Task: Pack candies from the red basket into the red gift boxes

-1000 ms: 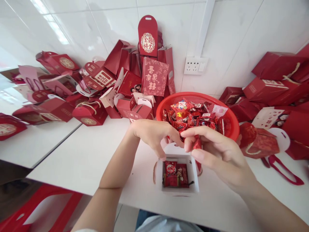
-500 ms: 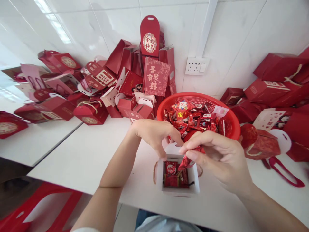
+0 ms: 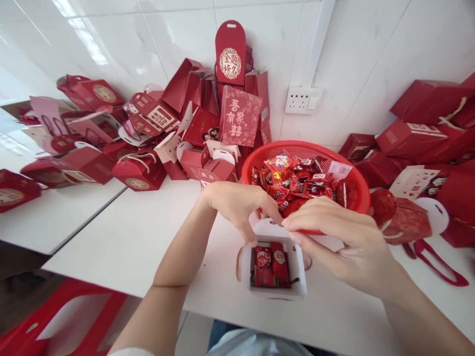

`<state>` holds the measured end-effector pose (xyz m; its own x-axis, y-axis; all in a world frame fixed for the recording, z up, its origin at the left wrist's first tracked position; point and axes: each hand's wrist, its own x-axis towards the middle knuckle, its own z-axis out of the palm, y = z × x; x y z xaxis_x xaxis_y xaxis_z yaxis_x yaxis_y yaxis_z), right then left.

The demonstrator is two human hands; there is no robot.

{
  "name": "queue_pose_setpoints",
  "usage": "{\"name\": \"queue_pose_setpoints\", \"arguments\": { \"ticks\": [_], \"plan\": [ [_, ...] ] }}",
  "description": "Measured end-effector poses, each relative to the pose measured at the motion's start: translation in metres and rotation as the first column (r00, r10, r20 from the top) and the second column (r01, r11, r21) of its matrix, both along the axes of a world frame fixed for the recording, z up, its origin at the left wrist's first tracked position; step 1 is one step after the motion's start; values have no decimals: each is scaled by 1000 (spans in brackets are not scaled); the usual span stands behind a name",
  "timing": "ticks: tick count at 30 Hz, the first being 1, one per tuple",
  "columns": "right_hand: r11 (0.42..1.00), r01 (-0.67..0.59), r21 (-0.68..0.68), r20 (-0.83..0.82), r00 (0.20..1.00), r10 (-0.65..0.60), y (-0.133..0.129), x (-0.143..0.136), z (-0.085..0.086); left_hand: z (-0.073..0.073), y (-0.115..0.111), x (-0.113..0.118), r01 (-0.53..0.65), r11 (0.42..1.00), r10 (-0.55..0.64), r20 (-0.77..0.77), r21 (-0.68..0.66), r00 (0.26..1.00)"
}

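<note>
A small white-lined box (image 3: 301, 277) stands open near the table's front edge, with rope handles at its sides. Several red-wrapped sweets (image 3: 280, 260) lie inside it. My left hand (image 3: 243, 205) is at the box's back left, thumb and fingers apart, its thumb tip near the rim; it shows nothing held. Above the box's back right is my right hand (image 3: 339, 237), its thumb and fingertips close together with no sweet visible between them. Behind both hands sits a red plastic basket (image 3: 359, 185) holding many wrapped sweets (image 3: 297, 178).
Red gift boxes (image 3: 139, 170) crowd the back left of the white table (image 3: 148, 232), and more boxes (image 3: 411, 141) are piled at the right. A wall socket (image 3: 302, 100) is behind the basket. A red chair (image 3: 89, 321) stands at the lower left.
The red sweet that was in my right hand now lies in the box. My right hand has risen slightly and moved right, its fingers straighter. My left hand has hardly moved.
</note>
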<state>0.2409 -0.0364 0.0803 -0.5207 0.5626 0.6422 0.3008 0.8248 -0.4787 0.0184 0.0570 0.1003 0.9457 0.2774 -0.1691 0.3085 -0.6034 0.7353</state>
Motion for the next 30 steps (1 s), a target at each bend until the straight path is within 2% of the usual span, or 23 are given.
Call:
{"name": "queue_pose_setpoints", "arguments": {
  "ticks": [3, 6, 10, 15, 19, 22, 25, 30],
  "plan": [
    [999, -49, -17, 101, 994, 50, 1, 8, 5, 2, -1, 1, -29, 999, 30, 20, -24, 999],
    [992, -93, -89, 259, 959, 113, 0, 18, 10, 4, -2, 1, -55, 998, 55, 19, -33, 998],
    [978, -69, -197, 414, 898, 147, -2, 28, 15, 7, -4, -3, -127, 991, 129, 52, -29, 990],
    [966, -97, -242, 460, 865, 202, -1, 29, 14, 15, -11, -11, -241, 970, 234, 139, 33, 962],
    [980, -66, -189, 479, 865, 151, 1, 29, 11, 19, -16, -13, -383, 921, 351, 275, 70, 895],
    [987, 38, -157, 462, 886, 39, 0, 34, 11, 19, -19, -12, -520, 854, 457, 445, 23, 770],
    [980, 100, -170, 397, 917, -25, 1, 39, 9, 19, -22, -8, -660, 747, 568, 594, -82, 569],
    [969, 164, -187, 324, 941, -97, 7, 38, 4, 14, -22, 0, -787, 534, 721, 653, -310, 232]
  ]
}}
